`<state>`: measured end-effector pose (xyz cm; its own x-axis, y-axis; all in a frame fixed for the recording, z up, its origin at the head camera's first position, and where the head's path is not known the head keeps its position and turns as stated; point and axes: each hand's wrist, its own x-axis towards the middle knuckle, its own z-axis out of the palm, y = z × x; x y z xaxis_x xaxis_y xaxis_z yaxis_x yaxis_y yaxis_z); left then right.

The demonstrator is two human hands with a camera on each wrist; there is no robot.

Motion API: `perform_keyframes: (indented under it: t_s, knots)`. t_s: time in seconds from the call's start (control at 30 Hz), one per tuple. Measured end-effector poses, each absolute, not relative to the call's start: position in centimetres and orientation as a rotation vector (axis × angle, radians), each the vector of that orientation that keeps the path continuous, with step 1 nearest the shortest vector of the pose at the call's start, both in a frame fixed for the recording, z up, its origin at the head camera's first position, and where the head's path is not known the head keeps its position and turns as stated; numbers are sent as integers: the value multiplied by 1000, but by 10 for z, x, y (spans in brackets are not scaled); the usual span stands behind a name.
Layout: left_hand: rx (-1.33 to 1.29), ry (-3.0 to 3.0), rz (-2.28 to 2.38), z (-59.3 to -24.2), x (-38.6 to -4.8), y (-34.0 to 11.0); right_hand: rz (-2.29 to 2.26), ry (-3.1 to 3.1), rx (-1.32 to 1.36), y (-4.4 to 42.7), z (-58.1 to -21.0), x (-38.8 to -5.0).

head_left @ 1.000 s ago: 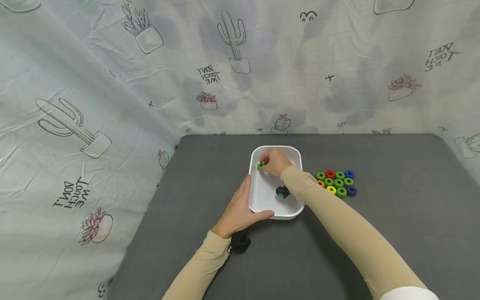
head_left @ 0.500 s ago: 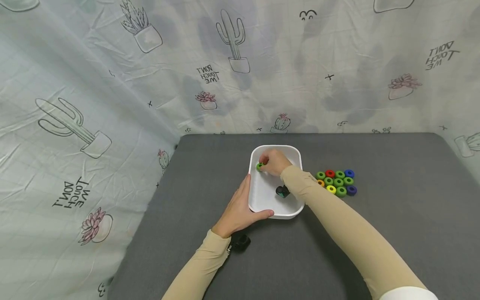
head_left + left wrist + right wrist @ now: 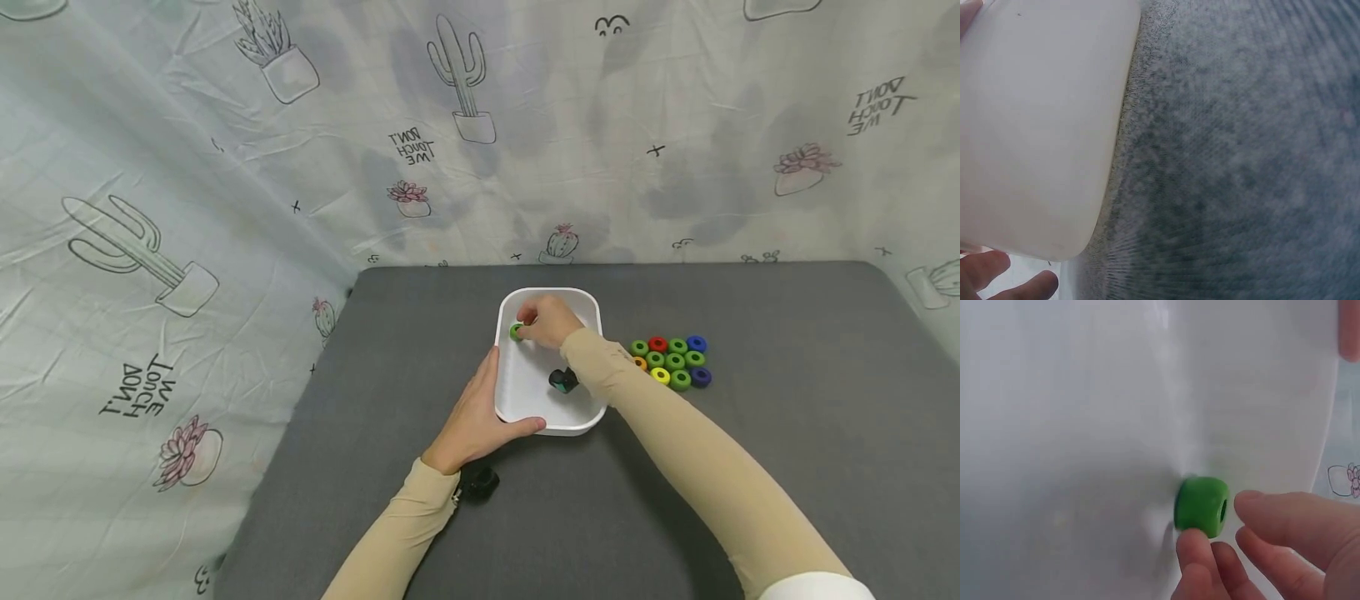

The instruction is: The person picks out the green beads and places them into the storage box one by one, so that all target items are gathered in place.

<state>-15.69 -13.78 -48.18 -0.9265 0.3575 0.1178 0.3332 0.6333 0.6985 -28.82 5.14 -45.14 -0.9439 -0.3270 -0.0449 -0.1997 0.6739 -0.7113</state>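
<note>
A white tray [image 3: 513,400] stands on the grey table in the head view. Straight fingers of my left hand [image 3: 472,429] lie along its left wall, and the thumb presses its front rim. In the left wrist view the tray's outer wall [image 3: 1041,125] fills the left side, with fingertips [image 3: 1038,286] near its lower corner. My right hand [image 3: 551,322] reaches inside the tray, at a green ring-shaped bead [image 3: 1200,506]. In the right wrist view one fingertip touches the bead's side, while a small gap separates it from another fingertip [image 3: 1249,505].
To the right of the tray lies a group of ring-shaped beads [image 3: 676,362], in green, red, blue, yellow and orange, partly behind the right sleeve [image 3: 667,425]. A black device [image 3: 480,483] sits at the left wrist, another [image 3: 562,381] below the right. A printed curtain [image 3: 637,125] borders the table [image 3: 787,400].
The whole head view shifts very slightly. The green bead and the right fingertips have edged a little left within the tray; the left hand keeps its place on it.
</note>
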Motion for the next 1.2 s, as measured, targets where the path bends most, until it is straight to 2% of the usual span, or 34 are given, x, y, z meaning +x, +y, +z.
perform_keyframes:
  t_s: [0.9,1.2]
  knots:
    - [588,2806,1184,-485,-157,-139,-1410,2725,-483,82,-415,-248]
    - [678,2818,1246,-487,-160,-137,-1511,2719,-477,93,-409,-229]
